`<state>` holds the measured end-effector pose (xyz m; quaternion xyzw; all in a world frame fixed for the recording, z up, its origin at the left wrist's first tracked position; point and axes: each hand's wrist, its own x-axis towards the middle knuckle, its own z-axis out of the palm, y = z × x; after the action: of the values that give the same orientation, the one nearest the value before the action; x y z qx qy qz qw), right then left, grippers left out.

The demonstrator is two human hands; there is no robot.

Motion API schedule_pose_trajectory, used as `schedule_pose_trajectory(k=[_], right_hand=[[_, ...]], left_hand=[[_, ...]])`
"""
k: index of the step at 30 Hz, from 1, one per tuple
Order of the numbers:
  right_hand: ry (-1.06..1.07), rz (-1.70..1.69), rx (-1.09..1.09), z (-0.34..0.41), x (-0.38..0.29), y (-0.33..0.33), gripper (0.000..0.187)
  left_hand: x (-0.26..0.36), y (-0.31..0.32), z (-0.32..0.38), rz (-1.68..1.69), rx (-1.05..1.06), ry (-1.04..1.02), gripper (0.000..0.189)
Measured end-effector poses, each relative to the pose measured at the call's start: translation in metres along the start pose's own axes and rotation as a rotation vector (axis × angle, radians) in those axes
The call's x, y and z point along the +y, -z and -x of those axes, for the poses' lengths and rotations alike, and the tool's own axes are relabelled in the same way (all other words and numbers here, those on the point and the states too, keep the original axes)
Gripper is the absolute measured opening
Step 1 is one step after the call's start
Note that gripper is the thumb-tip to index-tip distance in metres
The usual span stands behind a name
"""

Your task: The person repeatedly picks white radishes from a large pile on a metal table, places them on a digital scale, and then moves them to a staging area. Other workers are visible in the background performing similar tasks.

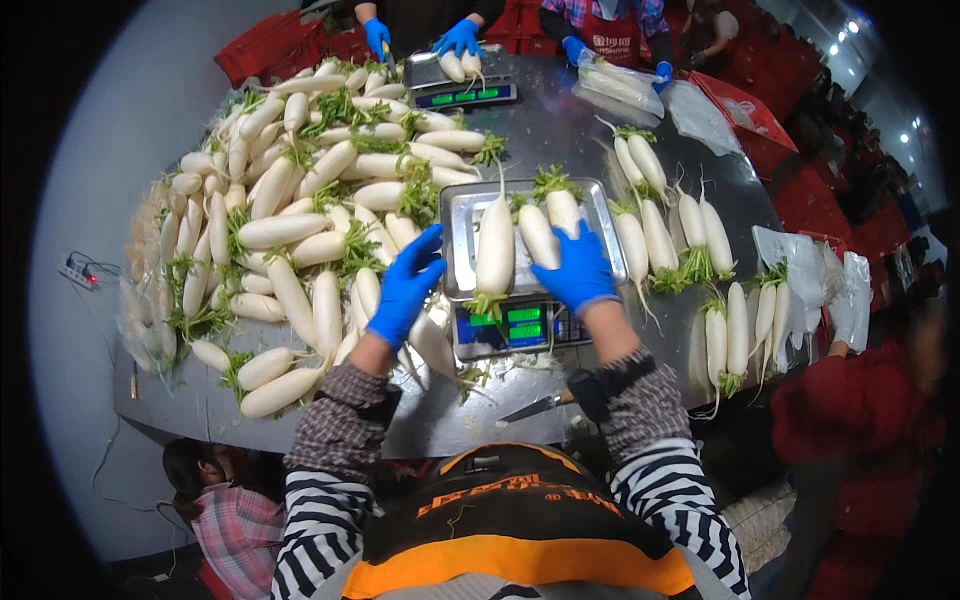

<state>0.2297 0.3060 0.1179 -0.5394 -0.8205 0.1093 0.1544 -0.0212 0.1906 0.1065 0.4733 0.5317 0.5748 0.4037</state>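
Note:
Before me stands a digital scale with a steel tray [465, 202] and a lit display [523, 322]. Three white daikon radishes lie on the tray: a long left one [495, 244], a middle one [537, 236] and a right one [562, 211] with leafy green tops. My right hand [577, 268], in a blue glove, grasps the lower part of the right daikon; its thumb is near the middle one. My left hand [409, 285], also blue-gloved, is open beside the tray's left edge, holding nothing. The right daikon's lower end is hidden under my hand.
A large daikon pile [300, 187] covers the steel table's left side. Grouped daikons [652, 232] lie right. A knife [536, 407] rests near the front edge. Across stand another scale [461, 94] and gloved co-workers; one holds a bagged bundle [619, 82]. Plastic bags [784, 259] lie at right.

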Motion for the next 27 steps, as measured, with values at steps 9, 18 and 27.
schedule_pose_trajectory(k=[9, 18, 27], right_hand=[[-0.103, -0.476, -0.279, -0.050, 0.041, 0.001, 0.076], [-0.330, -2.058, -0.306, 0.039, 0.133, 0.054, 0.062], [-0.500, -2.100, -0.030, 0.040, 0.320, 0.151, 0.062]], left_hand=[[-0.040, -0.100, -0.052, -0.269, 0.096, 0.055, 0.098], [0.046, -0.274, -0.011, 0.581, -0.075, 0.163, 0.089], [0.034, -0.448, -0.094, 0.395, -0.519, 0.101, 0.091]])
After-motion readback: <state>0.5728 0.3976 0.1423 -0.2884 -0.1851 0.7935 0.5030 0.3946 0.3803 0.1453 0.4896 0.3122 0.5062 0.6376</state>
